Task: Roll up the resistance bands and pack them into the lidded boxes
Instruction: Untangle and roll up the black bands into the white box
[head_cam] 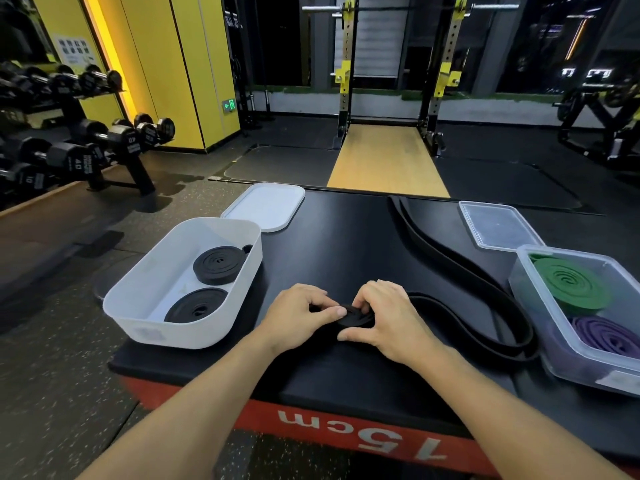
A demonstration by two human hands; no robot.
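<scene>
Dim gym: yellow wall panels (166, 64), dumbbell rack (79, 140) at left, squat rack (398, 71) over a wooden platform (384, 157), dark speckled floor (52, 393).

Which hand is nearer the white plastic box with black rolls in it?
Left. The left hand sits just right of the white plastic box, apart from it; the right hand is farther right, across the partly rolled black band.

The platform's red side (360, 438), at 6 o'clock, carries "15cm" in large white characters, upside down to the camera. At 9 o'clock, two dumbbells (132, 137) show "40" on their end faces, and a lower dumbbell (29, 180) reads "10". A green lit sign (229, 105) at 11 o'clock shows an arrow and a figure. The wall poster (74, 50) at 10 o'clock is too blurred to read.
</scene>
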